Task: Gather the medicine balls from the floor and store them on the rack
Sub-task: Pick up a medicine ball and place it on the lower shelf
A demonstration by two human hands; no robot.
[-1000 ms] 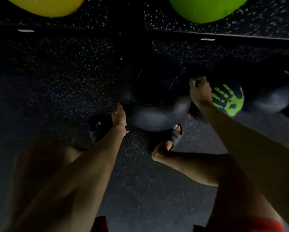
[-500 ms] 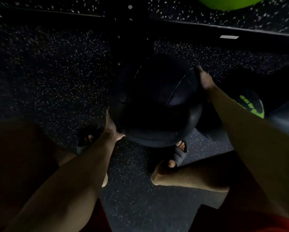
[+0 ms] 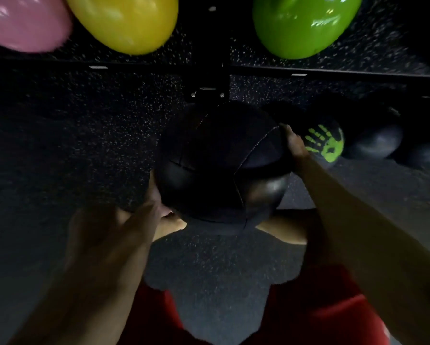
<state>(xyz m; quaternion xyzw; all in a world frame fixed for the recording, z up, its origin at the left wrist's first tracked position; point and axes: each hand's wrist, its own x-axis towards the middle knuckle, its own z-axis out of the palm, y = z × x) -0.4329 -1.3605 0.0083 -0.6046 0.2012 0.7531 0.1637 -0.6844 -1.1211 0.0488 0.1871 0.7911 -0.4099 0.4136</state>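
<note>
1. Lifted since a second ago: ball [image 3: 221,165] now clear of the floor [image 3: 59,145], below the rack [image 3: 333,72].
2. Right hand [image 3: 293,145] lies flat against its side. Left hand [image 3: 156,195] is beneath it, fingers hidden, so I cannot tell its grip.
3. Squeeze evenly and raise it steadily.

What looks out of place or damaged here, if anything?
Nothing looks damaged or spilled. The black medicine ball is held between the left hand and the right hand. Only the green-handprint ball and a grey ball lie on the floor at the right, not yet stored.
</note>
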